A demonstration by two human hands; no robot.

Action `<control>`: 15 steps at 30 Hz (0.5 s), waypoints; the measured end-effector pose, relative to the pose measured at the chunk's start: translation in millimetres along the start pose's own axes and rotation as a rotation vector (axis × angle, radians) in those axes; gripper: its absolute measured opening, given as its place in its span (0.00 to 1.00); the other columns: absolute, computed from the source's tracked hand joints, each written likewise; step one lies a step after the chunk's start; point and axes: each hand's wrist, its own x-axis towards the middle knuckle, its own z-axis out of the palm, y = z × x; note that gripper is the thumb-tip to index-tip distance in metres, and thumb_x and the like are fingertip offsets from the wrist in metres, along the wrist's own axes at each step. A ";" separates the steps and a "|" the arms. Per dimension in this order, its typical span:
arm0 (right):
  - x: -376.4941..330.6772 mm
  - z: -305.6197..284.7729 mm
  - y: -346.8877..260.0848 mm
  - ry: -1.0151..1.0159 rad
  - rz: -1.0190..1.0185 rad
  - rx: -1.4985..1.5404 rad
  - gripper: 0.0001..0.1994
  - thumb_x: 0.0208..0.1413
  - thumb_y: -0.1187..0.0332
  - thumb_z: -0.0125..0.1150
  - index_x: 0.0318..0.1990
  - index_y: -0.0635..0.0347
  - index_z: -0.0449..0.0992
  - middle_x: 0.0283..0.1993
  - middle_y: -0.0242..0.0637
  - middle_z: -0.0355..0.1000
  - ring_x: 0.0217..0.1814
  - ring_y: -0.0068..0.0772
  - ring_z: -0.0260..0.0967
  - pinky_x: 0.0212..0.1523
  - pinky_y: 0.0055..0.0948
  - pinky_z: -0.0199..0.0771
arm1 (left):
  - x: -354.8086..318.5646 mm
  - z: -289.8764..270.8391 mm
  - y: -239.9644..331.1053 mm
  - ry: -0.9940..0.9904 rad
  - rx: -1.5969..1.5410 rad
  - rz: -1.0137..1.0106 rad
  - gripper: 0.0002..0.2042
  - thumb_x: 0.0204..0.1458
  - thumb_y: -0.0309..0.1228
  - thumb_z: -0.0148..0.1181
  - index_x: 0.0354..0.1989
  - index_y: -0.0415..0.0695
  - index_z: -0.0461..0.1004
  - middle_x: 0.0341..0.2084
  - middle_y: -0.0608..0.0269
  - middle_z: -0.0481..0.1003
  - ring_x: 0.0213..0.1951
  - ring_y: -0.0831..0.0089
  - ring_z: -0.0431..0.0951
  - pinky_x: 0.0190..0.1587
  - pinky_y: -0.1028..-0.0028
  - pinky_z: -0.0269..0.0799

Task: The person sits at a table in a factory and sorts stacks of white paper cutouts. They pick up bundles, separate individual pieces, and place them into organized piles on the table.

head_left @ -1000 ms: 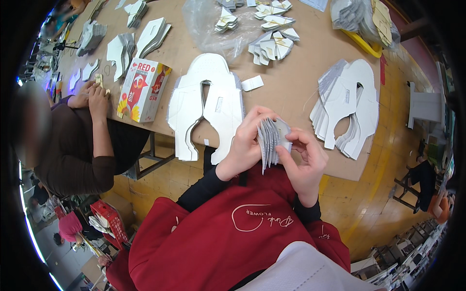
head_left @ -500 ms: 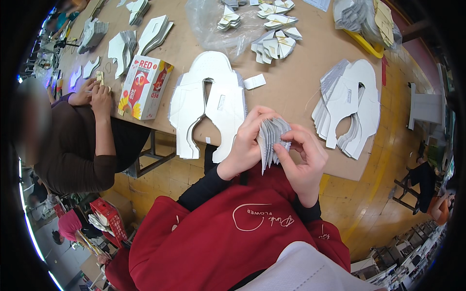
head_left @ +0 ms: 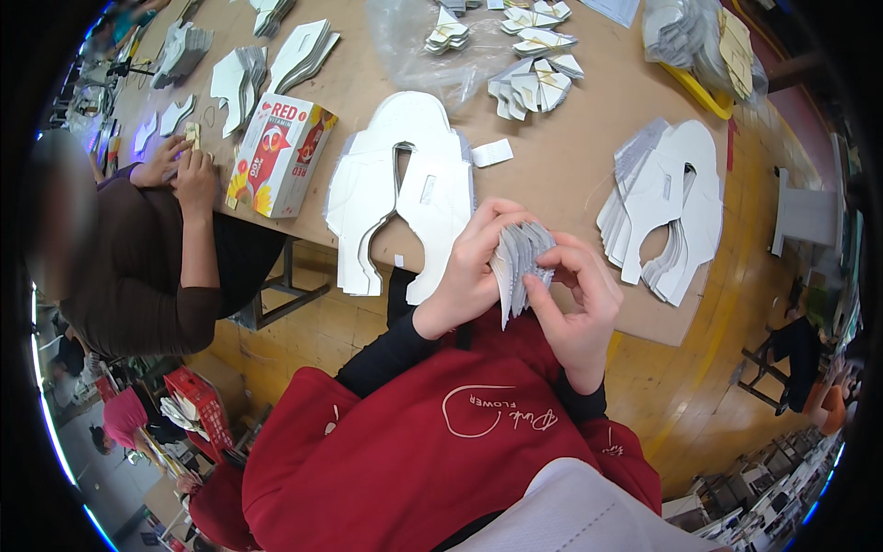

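Note:
Between my two hands, just off the table's near edge, is a small stack of grey-white cut pieces (head_left: 521, 262), its layers fanned at the edges. My left hand (head_left: 467, 271) is closed round the stack's left side. On its right side, the thumb and fingers of my right hand (head_left: 581, 293) pinch the layers. Beyond my left hand lies a pile of white horseshoe-shaped cut pieces (head_left: 377, 193) with grey edges. A second pile of similar pieces (head_left: 685, 198), fanned out, rests to the right. A small white label (head_left: 492, 153) lies beside the first pile.
The brown-topped table (head_left: 552, 170) holds a red and white box (head_left: 280, 156), more stacked pieces (head_left: 244, 87), banded bundles (head_left: 533, 87), a clear plastic bag (head_left: 391, 41) and a yellow tray (head_left: 704, 92). A co-worker (head_left: 129, 248) sits at the left, hands on the table.
My hands stay on the stack in nearly the same place, with only slight finger movement. The view has shifted a little, so the table items sit slightly further right.

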 end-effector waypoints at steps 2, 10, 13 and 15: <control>-0.4 0.6 0.2 -0.006 0.045 0.008 0.09 0.50 0.83 0.62 0.40 0.71 0.73 0.49 0.46 0.72 0.45 0.28 0.73 0.45 0.26 0.77 | 0.6 -0.4 0.2 0.011 0.000 0.006 0.18 0.43 0.20 0.64 0.45 0.35 0.72 0.40 0.57 0.69 0.42 0.66 0.72 0.44 0.72 0.70; 3.7 10.1 14.1 0.038 0.074 0.062 0.06 0.51 0.80 0.62 0.38 0.67 0.75 0.47 0.46 0.75 0.42 0.33 0.76 0.43 0.29 0.78 | 3.8 -7.3 2.9 0.035 0.152 0.001 0.18 0.44 0.18 0.61 0.47 0.33 0.72 0.40 0.56 0.69 0.42 0.63 0.74 0.44 0.70 0.72; 3.5 12.4 16.6 -0.034 0.071 0.095 0.10 0.53 0.80 0.60 0.44 0.68 0.72 0.49 0.48 0.73 0.45 0.34 0.75 0.46 0.29 0.76 | 4.4 -13.5 5.4 0.059 0.214 -0.004 0.19 0.44 0.17 0.59 0.47 0.33 0.72 0.40 0.54 0.69 0.42 0.58 0.74 0.44 0.68 0.72; 4.0 19.5 18.9 -0.040 0.106 0.129 0.15 0.55 0.79 0.58 0.50 0.69 0.68 0.51 0.50 0.70 0.48 0.38 0.73 0.49 0.31 0.74 | 3.6 -14.8 7.9 0.034 0.371 0.010 0.20 0.43 0.16 0.57 0.49 0.33 0.70 0.42 0.50 0.68 0.44 0.53 0.73 0.47 0.64 0.71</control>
